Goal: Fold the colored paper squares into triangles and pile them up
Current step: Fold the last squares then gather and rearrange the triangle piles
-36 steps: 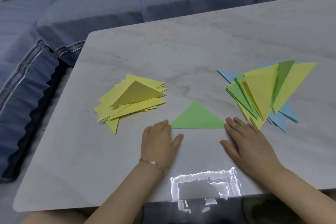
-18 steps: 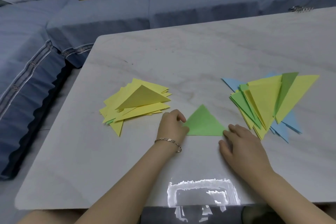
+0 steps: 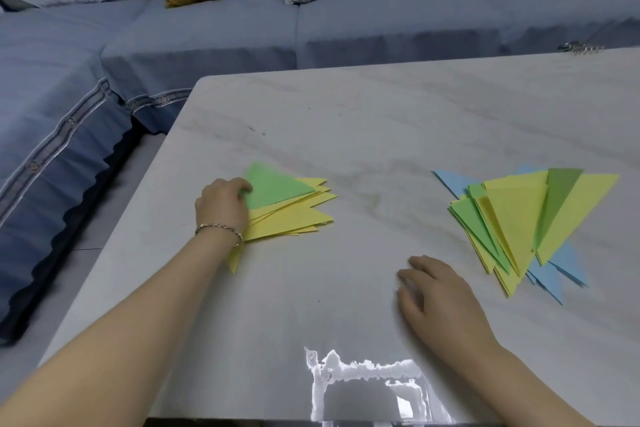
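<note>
— Where is the green triangle [image 3: 277, 188] now?

— Left of centre in the frame, lying on top of the yellow pile [image 3: 294, 222] on the pale marbled table [image 3: 381, 121]. It is one flat folded sheet, light green, its long point aimed right. The yellow triangles fan out under it, their tips poking past it to the right and one corner sticking out below the wrist.

— And the left hand [image 3: 221, 206]?

— It sits at the triangle's left corner with the fingers curled together and the fingertips on the green paper. It looks like a pinch, though the thumb is hidden, so I cannot say what is under the sheet. A thin bracelet [image 3: 220, 227] circles the wrist.

— The right hand [image 3: 440, 291]?

— Lower right of centre, palm down on the bare table, fingers relaxed and slightly apart, holding nothing. It is a little blurred. The fanned pile [image 3: 512, 218] of green, yellow and blue triangles lies just up and to its right, apart from it.

— What differs from half a second ago?

— Then the green triangle lay alone mid-table between the two hands, the left hand at its left corner and the right hand's fingers by its right corner. Now it has gone left onto the yellow pile, which had a yellow sheet on top. The right hand is well apart from it. The fanned pile looks unchanged.
</note>
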Motion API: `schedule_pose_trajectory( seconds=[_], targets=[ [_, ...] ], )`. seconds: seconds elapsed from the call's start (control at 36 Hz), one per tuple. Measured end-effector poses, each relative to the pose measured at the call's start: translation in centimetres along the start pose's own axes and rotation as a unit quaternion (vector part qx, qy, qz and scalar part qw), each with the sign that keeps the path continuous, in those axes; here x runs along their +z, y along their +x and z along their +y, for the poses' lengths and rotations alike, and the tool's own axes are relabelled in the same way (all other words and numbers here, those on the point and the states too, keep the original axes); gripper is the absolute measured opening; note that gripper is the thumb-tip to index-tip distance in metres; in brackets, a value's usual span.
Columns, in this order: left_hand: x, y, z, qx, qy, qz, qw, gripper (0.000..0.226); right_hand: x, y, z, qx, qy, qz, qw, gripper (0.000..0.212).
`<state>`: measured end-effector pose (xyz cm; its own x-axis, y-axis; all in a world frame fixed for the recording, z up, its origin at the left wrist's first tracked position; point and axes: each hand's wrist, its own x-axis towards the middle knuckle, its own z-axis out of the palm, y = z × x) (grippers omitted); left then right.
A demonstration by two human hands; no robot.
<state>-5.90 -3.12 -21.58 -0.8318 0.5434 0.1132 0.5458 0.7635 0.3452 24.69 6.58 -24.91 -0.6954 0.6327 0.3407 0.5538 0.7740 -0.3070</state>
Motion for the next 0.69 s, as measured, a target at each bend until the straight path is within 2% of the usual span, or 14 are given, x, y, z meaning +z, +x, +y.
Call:
schedule_pose_trajectory(
  seconds=[0.08, 0.14, 0.22, 0.31, 0.42, 0.58, 0.69],
  targets=[
    [0.9, 0.1, -0.3, 0.043, 0.07, -0.053, 0.995, 0.03, 0.3, 0.2, -0.5, -0.007, -0.002, 0.002, 1.0, 0.016],
    [1.3, -0.1, -0.1, 0.092, 0.057, -0.047, 0.993, 0.027, 0.4, 0.3, -0.6, -0.008, 0.0, 0.0, 1.0, 0.011],
    [2.0, -0.8, 0.8, 0.17, 0.024, -0.089, 0.981, 0.039, 0.5, 0.4, -0.4, 0.0, 0.002, -0.01, 1.0, 0.023],
    [3.0, -1.8, 1.9, 0.123, 0.059, -0.127, 0.982, 0.042, 0.6, 0.5, -0.2, -0.004, 0.005, -0.013, 1.0, 0.017],
    [4.3, -2.7, 2.5, 0.076, 0.14, -0.239, 0.958, 0.055, 0.6, 0.4, 0.3, 0.01, 0.023, -0.023, 0.999, 0.016],
    [4.4, -1.4, 1.7, 0.07, 0.152, -0.246, 0.955, 0.059, -0.8, 0.7, 2.3, 0.048, 0.052, -0.035, 0.997, 0.014],
    [3.6, -0.7, 2.1, 0.064, 0.159, -0.258, 0.951, 0.059, -2.6, 1.4, 4.1, 0.104, 0.047, 0.005, 0.993, 0.02]
  ],
)
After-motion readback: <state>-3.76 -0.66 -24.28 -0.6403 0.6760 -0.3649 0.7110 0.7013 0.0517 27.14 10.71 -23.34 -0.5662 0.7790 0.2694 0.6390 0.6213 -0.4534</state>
